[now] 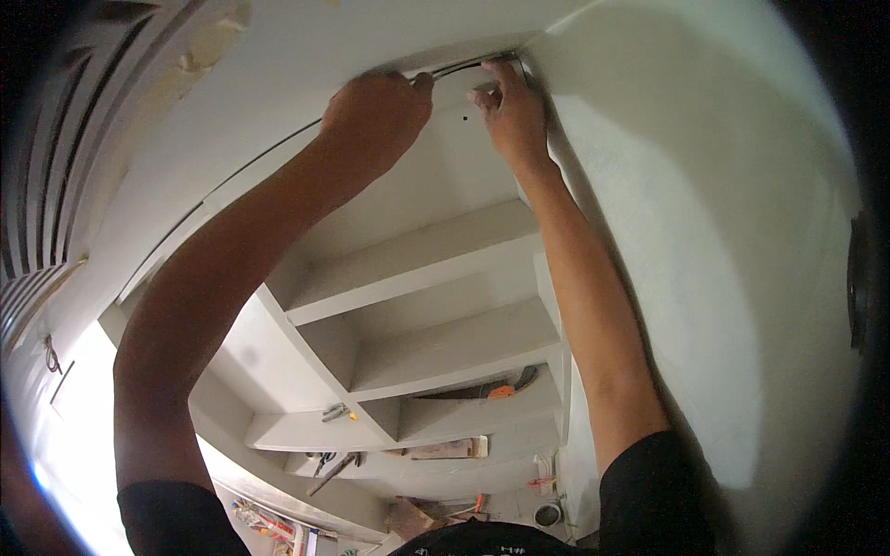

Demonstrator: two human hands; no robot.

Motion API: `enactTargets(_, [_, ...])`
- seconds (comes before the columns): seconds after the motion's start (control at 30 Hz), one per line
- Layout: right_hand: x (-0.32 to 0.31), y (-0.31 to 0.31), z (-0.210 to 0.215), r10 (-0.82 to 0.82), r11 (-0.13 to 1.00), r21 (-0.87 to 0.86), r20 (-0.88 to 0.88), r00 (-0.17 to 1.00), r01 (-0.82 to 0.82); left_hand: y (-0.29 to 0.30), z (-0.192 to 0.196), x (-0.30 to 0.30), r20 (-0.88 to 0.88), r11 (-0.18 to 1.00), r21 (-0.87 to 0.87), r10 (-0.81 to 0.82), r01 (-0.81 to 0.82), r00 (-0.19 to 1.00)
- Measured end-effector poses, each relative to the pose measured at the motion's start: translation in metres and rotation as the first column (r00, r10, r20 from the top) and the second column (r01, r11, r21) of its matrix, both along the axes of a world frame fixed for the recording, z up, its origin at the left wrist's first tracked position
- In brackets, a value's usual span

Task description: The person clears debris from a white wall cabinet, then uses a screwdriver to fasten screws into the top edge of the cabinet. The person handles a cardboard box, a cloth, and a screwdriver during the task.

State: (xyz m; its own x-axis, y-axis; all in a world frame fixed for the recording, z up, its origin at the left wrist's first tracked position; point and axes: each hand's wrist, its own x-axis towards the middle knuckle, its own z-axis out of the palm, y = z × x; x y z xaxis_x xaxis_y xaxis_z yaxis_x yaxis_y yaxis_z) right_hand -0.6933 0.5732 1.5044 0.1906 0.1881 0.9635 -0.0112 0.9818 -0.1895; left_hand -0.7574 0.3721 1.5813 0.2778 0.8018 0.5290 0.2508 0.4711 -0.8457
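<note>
the thin dark cable [454,69] runs along the top inner edge of the white built-in shelf unit [417,250], toward 12 o'clock; its far end is hidden in the corner. the left hand [375,116] is closed, fingers pinching the cable. the right hand [510,107], fingers extended, presses it at the corner. tools on lower shelves are too small to identify.
</note>
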Motion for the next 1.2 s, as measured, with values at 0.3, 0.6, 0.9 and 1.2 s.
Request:
enactTargets(0.3, [-0.001, -0.007, 0.001, 0.036, 0.996, -0.077, 0.026, 0.999, -0.034, 0.002, -0.005, 0.005, 0.039, 0.998, 0.057, 0.032, -0.034, 0.999])
enactTargets(0.6, [-0.008, 0.003, -0.001, -0.097, 0.995, 0.008, -0.036, 0.995, 0.097, -0.029, -0.002, -0.002, 0.107, 0.999, 0.01, -0.04, 0.039, 0.993])
enactTargets(0.9, [-0.012, -0.002, 0.0, -0.121, 0.99, 0.078, 0.025, 0.992, 0.119, -0.03, -0.003, -0.003, 0.114, 0.997, 0.029, -0.069, 0.066, 0.991])
enactTargets(1.2, [-0.003, -0.005, 0.0, -0.111, 0.994, 0.001, 0.166, 0.98, 0.112, -0.022, -0.005, 0.001, 0.155, 0.997, 0.041, -0.065, 0.059, 0.986])
